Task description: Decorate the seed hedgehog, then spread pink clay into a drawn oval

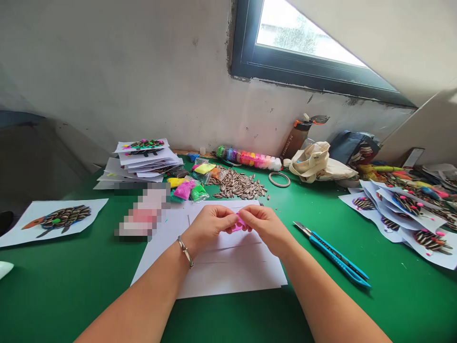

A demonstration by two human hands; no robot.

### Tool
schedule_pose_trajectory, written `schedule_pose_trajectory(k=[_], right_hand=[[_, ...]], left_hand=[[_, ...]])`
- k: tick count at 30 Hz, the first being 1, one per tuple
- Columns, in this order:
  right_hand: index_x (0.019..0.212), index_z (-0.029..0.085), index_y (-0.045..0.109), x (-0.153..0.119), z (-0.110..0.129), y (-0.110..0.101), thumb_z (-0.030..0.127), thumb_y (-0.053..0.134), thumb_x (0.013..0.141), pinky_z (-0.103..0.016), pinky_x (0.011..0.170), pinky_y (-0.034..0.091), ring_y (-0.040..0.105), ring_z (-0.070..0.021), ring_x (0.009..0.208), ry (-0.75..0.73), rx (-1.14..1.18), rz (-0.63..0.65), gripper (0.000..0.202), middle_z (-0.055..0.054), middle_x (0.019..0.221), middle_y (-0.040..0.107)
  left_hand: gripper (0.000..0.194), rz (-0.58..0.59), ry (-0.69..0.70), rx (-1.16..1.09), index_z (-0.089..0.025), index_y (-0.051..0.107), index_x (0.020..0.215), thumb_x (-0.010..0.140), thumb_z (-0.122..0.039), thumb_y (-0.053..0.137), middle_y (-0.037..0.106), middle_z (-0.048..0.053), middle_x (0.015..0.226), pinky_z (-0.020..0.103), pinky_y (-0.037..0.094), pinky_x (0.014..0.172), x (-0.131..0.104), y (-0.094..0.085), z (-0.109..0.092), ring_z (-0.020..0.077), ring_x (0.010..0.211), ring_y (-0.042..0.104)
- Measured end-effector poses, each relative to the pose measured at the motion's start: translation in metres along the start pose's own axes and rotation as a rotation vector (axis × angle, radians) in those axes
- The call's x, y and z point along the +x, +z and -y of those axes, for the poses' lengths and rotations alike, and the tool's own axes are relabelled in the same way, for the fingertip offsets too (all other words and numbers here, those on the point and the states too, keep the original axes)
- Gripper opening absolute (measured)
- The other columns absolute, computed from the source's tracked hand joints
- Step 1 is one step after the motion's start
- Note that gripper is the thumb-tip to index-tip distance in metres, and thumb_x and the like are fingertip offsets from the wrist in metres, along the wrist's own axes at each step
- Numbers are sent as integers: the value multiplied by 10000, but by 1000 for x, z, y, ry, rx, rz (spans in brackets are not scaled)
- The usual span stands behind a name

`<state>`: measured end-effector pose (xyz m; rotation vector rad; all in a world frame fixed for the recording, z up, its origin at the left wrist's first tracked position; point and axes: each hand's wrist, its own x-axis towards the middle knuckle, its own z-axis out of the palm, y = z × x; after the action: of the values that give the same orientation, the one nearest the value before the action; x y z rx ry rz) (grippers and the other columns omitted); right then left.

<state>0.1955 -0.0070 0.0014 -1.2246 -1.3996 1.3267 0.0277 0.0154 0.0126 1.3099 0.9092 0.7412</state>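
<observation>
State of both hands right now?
Left hand: closed, fingertips pinching a pink piece.
Right hand: closed, fingertips on the same pink piece.

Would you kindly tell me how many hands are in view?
2: the left hand, below which a bracelet shows, and the right hand, both at the pink piece above the white paper.

The green table (400, 290) held white paper (232, 274), a blue knife (335, 255) and a ring (279, 186). Seeds (243, 185) lay heaped beside small colourful bags (184, 190).
</observation>
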Motion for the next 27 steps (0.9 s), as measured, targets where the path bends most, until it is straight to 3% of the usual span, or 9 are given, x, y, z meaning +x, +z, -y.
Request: schedule_pose_trajectory(k=[7, 10, 13, 15, 17, 22, 27], right_hand=[[699, 162, 626, 3, -8, -3, 333, 579, 789, -247, 587, 399, 491, -120, 612, -49, -5, -82, 199, 6, 627, 563], [732, 163, 644, 9, -17, -7, 375, 567, 797, -246, 568, 399, 496, -123, 596, -57, -78, -153, 235, -4, 632, 586], [753, 169, 652, 16, -27, -11, 393, 512, 823, -241, 551, 387, 506, -127, 581, -83, -340, -228, 274, -6, 626, 601], [740, 178, 653, 20, -31, -11, 376, 482, 835, -238, 565, 378, 523, -133, 606, -111, -494, -248, 278, -6, 636, 614], [707, 189, 652, 23, -34, -11, 358, 484, 829, -235, 583, 364, 529, -138, 641, -130, -572, -244, 268, -5, 658, 623], [653, 198, 640, 29, -36, -8, 356, 479, 823, -229, 569, 310, 499, -133, 634, -121, -707, -247, 282, 6, 648, 614], [677, 209, 650, 32, -37, -4, 333, 446, 849, -228, 583, 289, 506, -131, 644, -80, -828, -268, 295, 10, 648, 633]], left_hand=[[390, -4, -28, 5, -140, 696, 691, 717, -527, 655, 652, 56, 691, 289, 438, 638, 4, -1, 9, 158, 645, 562], [409, -145, 22, 98, -142, 683, 699, 743, -543, 613, 651, 54, 675, 292, 438, 620, 8, -4, 12, 177, 648, 580], [323, -299, 143, 364, -175, 693, 697, 792, -458, 569, 661, 33, 674, 296, 436, 653, 9, -8, 15, 202, 690, 599], [245, -336, 244, 551, -201, 717, 754, 811, -372, 552, 695, 37, 757, 309, 437, 729, 9, -10, 17, 225, 776, 617], [207, -312, 328, 687, -216, 728, 855, 819, -283, 535, 713, 55, 877, 329, 434, 810, 9, -10, 21, 244, 873, 619], [320, -140, 475, 987, -187, 685, 1035, 866, -149, 417, 676, 105, 1022, 404, 426, 918, 13, -6, 34, 261, 1020, 566], [287, -132, 447, 1254, -216, 656, 1073, 896, -222, 430, 584, 110, 1227, 527, 349, 1000, 13, 0, 42, 336, 1251, 390]])
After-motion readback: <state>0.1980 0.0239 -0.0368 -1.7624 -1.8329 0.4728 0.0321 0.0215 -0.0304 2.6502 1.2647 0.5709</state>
